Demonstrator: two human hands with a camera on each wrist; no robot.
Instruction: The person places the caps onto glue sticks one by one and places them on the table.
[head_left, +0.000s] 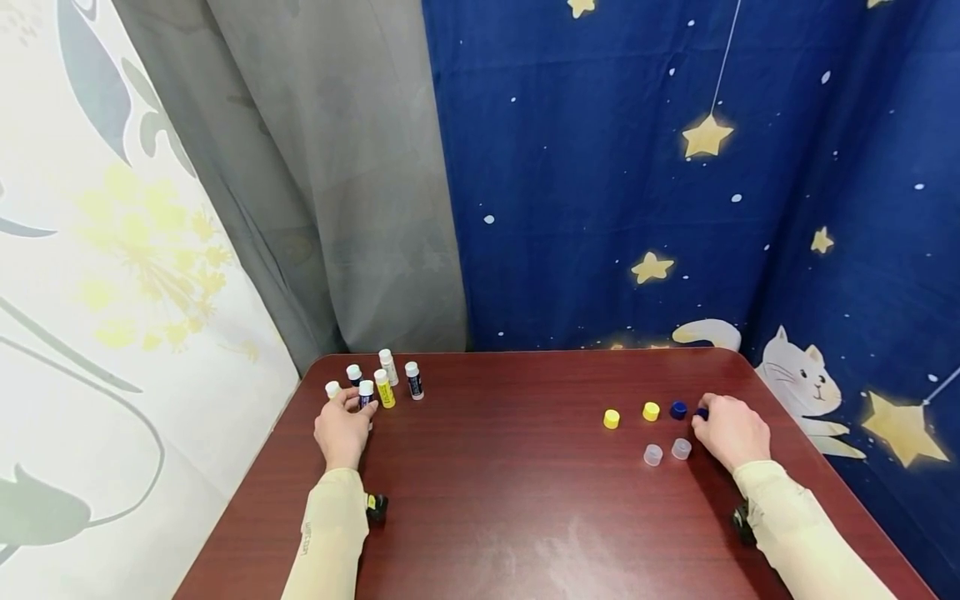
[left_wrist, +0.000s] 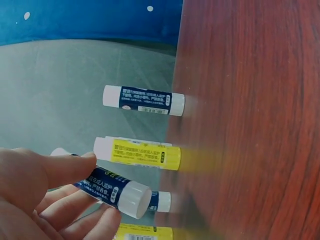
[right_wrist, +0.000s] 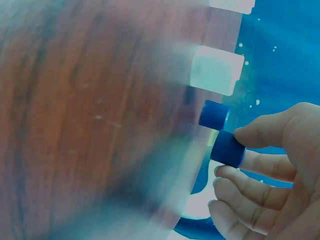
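My left hand (head_left: 345, 433) grips a dark blue glue stick (left_wrist: 112, 187) with white ends between thumb and fingers; it tilts and looks lifted in the left wrist view. Beside it stand a yellow glue stick (head_left: 385, 390), another dark blue one (head_left: 415, 382) and a white one (head_left: 388, 368). A further dark blue stick (head_left: 354, 374) and one with a white top (head_left: 333, 388) are partly hidden by the hand. Over at the right, my right hand (head_left: 731, 429) pinches a blue cap (right_wrist: 228, 150) between thumb and index finger. A second blue cap (right_wrist: 214, 114) lies close beside it.
Two yellow caps (head_left: 611, 419) and two translucent caps (head_left: 653, 455) lie left of my right hand on the dark red table (head_left: 510, 467). A grey curtain (head_left: 375, 167) and a blue star-patterned curtain (head_left: 585, 167) hang behind the far edge.
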